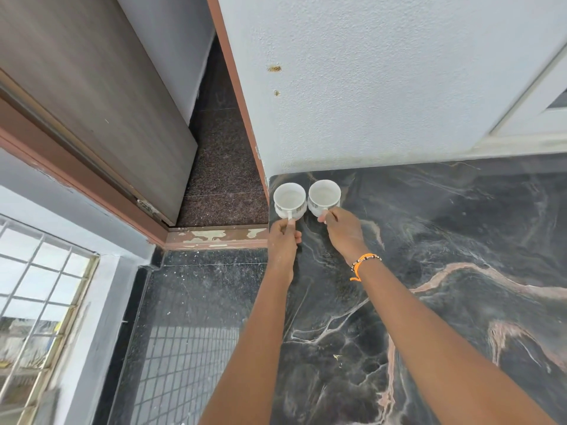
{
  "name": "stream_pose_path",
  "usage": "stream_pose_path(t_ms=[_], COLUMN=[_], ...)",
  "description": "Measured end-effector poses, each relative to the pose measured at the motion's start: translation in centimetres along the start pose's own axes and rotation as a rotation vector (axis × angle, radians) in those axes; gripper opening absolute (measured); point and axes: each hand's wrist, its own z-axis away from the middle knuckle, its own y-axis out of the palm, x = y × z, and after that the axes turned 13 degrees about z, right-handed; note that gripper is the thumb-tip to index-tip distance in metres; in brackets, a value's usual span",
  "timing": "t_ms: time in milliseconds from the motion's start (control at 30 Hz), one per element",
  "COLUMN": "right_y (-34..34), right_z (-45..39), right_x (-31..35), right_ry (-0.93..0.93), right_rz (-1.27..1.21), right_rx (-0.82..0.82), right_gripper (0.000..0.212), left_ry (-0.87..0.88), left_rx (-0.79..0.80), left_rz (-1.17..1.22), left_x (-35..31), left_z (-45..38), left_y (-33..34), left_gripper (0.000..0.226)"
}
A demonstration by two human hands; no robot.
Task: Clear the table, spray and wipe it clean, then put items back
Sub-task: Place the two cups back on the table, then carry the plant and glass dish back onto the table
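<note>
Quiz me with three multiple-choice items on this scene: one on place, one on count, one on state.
1. Where do the white ceramic cups stand on the dark marble table?
A far left corner by the wall
B near right edge
C middle

2. How many cups?
A one
B two
C four

3. What are the hands doing?
A lying flat
B each gripping a cup handle
C wiping

Answers: 1 A, both cups sit beside the wall corner. 2 B, two rims show. 3 B, the left hand and right hand each pinch a handle.
</note>
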Motion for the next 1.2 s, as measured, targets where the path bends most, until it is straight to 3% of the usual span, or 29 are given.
stream_pose_path(t_ms=[167, 300, 467, 733, 933, 1200], right_y=[-1.0, -2.8, -9.0, -23.3, -35.2, -45.7], right_z=[2.0, 4.0, 7.7, 15.2, 21.9, 27.5], right_x=[-1.0, -3.4, -8.4, -18.6, -29.6, -41.6], right_ry=[0.033, 0.073, 0.106, 0.141, 0.181, 0.275], right_rz=[-0.138, -0.209, -0.301, -0.511, -0.567, -0.630], right_rx=[-0.005, -0.009, -0.064, -0.287, -0.452, -0.646], right_gripper=[0.018, 0.013, 0.011, 0.009, 0.013, 0.011], left_ry=[-0.089, -0.166, -0.130, -0.042, -0.069, -0.119], left_rx=[-0.159, -0.146, 0.000, 0.302, 0.509, 0.701], left_rz=[0.108, 0.109, 0.055, -0.018, -0.026, -0.125], left_x=[0.8, 3.0, 4.9, 7.3, 11.6, 17.8], left_z=[2.5, 6.2, 12.2, 23.6, 34.9, 44.1], left_y=[0.3, 1.2, 6.5, 21.0, 33.5, 46.1], left_gripper=[0.024, 0.008, 0.014, 0.015, 0.019, 0.022])
